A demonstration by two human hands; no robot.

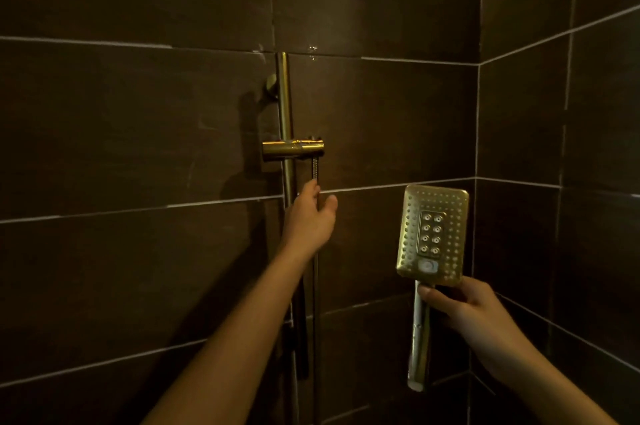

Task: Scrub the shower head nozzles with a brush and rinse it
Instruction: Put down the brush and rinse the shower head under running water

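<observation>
Right hand (464, 307) grips the handle of the gold shower head (433, 234), held upright with its nozzle face toward the camera near the corner of the dark tiled wall (138, 113), while the left hand (308, 220) curls fingers and thumb round the hose (314, 170) just below the holder (294, 149) on the rail (284, 102).

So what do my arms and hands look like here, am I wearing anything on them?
Nothing is worn that shows. The left forearm and right forearm are bare to the picture's bottom edge, with no sleeve in view. The left hand and right hand have no gloves, and no watch, bracelet or ring is visible, though the light is dim.
</observation>
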